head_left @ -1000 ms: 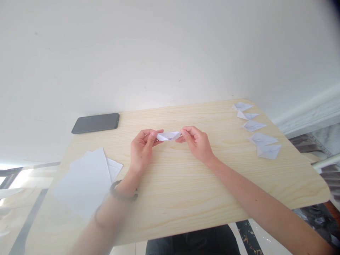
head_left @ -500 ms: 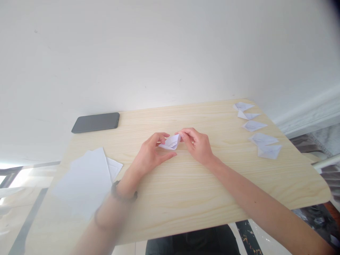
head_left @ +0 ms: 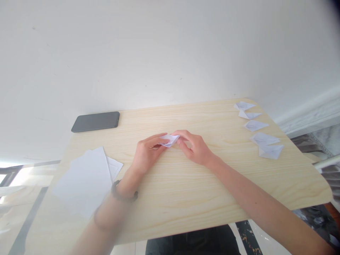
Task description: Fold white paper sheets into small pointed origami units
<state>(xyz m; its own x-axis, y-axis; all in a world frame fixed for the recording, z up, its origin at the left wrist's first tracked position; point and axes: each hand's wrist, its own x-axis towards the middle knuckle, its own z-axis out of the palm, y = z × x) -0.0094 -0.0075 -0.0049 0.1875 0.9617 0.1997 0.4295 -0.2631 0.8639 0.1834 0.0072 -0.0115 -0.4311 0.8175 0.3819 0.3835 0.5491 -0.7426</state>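
We pinch the fold (head_left: 169, 140) at table (head_left: 186, 198) centre — left hand (head_left: 147, 153) at its 8 o'clock, right hand (head_left: 194, 147) at 4 o'clock, fingers clamped on it — mid-crease, we judge; next calls for firm, aligned pressing.

Light wooden desk (head_left: 186, 198) against a white wall (head_left: 159, 53). Dark grey smartphone (head_left: 96, 122), flat, at the far left corner. Loose stack of white paper sheets (head_left: 85, 179), near left. Row of 5 folded white paper pieces (head_left: 256, 129), far right edge.
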